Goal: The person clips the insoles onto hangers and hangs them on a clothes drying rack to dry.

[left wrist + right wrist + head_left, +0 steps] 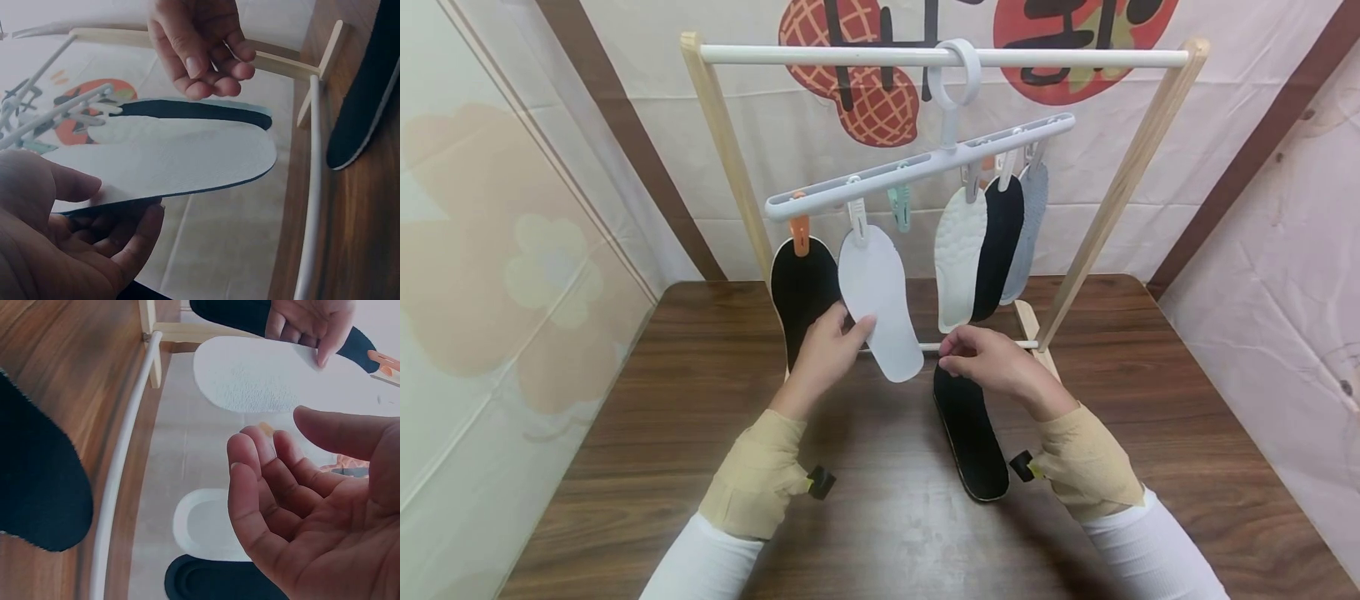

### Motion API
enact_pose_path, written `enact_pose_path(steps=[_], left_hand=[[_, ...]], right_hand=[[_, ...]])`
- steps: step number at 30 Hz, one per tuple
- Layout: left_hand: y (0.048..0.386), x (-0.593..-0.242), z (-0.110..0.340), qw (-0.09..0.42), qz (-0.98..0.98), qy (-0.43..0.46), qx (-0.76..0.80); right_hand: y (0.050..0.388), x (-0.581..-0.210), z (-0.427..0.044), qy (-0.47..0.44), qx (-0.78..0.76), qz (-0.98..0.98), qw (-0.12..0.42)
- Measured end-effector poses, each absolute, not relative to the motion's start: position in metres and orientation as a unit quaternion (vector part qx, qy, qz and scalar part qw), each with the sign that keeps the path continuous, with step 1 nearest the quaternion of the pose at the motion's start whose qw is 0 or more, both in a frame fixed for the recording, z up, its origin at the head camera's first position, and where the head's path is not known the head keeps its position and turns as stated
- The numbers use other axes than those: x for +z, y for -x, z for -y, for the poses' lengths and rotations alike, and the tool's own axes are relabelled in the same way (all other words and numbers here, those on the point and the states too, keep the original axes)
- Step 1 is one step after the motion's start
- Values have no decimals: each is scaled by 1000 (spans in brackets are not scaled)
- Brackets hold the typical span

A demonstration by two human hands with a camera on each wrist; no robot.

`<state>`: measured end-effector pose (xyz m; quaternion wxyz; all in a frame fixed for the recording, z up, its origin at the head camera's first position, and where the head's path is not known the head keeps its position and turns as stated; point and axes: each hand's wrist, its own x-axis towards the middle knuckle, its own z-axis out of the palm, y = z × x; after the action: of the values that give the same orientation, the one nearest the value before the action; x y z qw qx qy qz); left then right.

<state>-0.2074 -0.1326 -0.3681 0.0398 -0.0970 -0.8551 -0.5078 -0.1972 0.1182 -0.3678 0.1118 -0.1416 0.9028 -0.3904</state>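
Note:
My left hand (pixel 829 348) pinches a white-faced shoe insole (pixel 880 283) by its edge, thumb on the pale face and fingers behind. A white clip (pixel 858 218) holds that insole's top to a hanger bar (pixel 880 177). Just left hangs a black insole (pixel 796 287) from an orange clip (pixel 801 235). Loosely curled and holding nothing, my right hand (pixel 992 362) hovers right of the white insole; the right wrist view shows its fingers (pixel 247 506) apart from any insole. Below it, a black insole (pixel 972 437) lies on the table.
Farther right on the bar hang a cream insole (pixel 958 258), a black one (pixel 1002 250) and a grey one (pixel 1027 225). A teal clip (pixel 900 208) hangs without an insole. The hanger hook (pixel 955 75) loops over the top rail (pixel 820 56) of a wooden-legged rack.

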Motion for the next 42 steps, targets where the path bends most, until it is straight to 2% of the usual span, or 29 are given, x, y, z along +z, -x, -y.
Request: enact_pose_path(steps=[14,20,42], left_hand=[[204,-392,140,11,866,83,-493],[201,-399,143,-13,871,73,-486],[199,-424,143,-44,906,91,-411]], right_hand=[[188,-403,-135,120,-352,-923,102],[185,-417,-143,105,-318,-935,118],[176,-442,-154,57,-239,-958,151]])
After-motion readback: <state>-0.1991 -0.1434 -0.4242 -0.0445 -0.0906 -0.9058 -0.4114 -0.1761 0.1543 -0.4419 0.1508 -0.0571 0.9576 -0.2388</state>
